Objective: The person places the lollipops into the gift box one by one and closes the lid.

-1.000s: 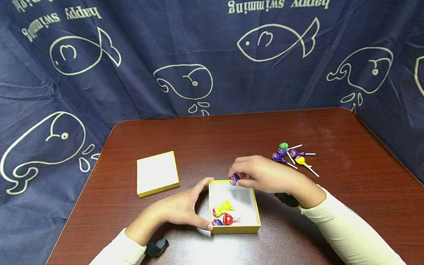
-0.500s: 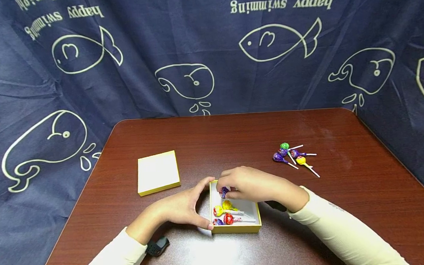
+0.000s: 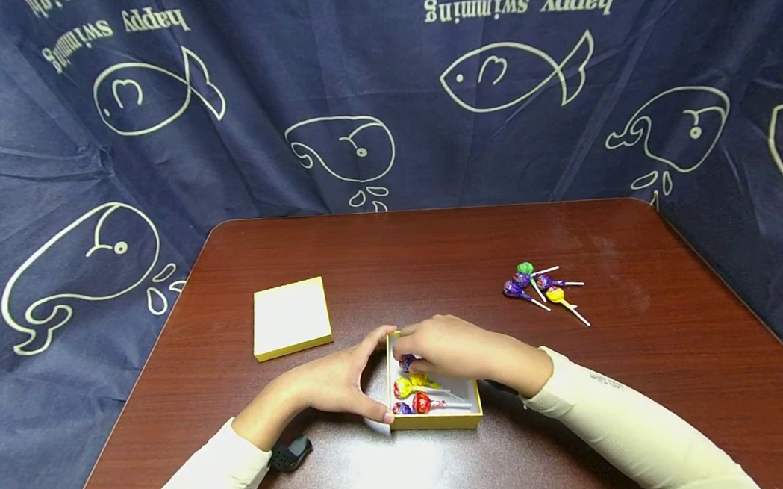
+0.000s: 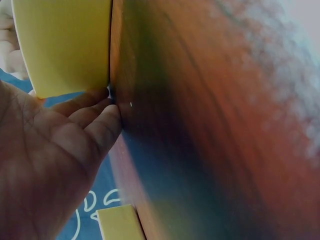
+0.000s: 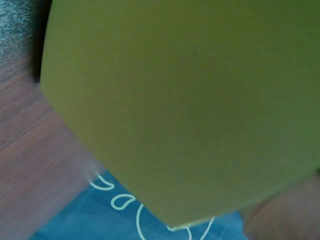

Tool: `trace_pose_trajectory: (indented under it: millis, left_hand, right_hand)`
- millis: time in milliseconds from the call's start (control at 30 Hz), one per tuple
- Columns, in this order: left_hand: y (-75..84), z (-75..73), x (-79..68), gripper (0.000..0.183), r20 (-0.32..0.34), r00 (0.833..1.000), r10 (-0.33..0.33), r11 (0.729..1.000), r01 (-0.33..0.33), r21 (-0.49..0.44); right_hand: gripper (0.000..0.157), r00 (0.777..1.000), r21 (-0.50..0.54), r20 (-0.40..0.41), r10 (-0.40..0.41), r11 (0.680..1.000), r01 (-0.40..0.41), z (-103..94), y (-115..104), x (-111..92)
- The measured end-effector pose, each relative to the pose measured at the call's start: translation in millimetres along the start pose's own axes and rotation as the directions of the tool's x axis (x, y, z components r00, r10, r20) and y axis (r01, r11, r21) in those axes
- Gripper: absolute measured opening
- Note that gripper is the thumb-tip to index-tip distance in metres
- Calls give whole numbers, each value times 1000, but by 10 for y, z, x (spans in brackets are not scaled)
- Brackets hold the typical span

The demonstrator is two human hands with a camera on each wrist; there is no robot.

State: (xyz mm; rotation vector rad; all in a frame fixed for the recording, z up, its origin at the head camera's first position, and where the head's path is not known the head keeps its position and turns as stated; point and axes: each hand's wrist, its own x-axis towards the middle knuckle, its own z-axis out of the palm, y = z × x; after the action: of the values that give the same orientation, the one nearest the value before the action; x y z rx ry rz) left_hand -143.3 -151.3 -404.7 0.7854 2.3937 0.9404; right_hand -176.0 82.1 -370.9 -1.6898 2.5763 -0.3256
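Note:
A shallow yellow box (image 3: 436, 423) with a white inside stands on the table. My left hand (image 3: 336, 382) holds it along the left side, thumb at the front corner and fingers reaching the back corner. Over the box's back part, my right hand (image 3: 458, 349) pinches a purple lollipop (image 3: 407, 362) by its wrapped head; its stick is hidden beneath the hand. Nearer the front lie yellow lollipops (image 3: 402, 387), a red lollipop (image 3: 421, 403) and another purple one. The box wall (image 5: 175, 110) fills most of the right wrist view.
A square yellow-edged lid (image 3: 291, 318) with a white face lies at the left. Several lollipops are bunched at the right, among them a green one (image 3: 524, 268) and a yellow one (image 3: 554, 294). A blue printed curtain (image 3: 380, 66) hangs behind the table.
My right hand has moved left and down into the box with the purple lollipop, from above its back right edge. My left hand stays at the box's side.

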Motion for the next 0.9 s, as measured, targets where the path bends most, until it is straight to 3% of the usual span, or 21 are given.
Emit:
trace_pose_trajectory:
  millis: [400, 900]
  left_hand:
    - [0, -4, 7, 122, -5, 1000, 8, 1000, -8, 15]
    - [21, -6, 2, 122, -6, 1000, 5, 1000, -5, 16]
  right_hand:
    - [14, 999, -58, 34, 27, 998, -25, 140, -25, 58]
    - [13, 1000, 73, 9, -22, 997, 22, 207, 27, 77]
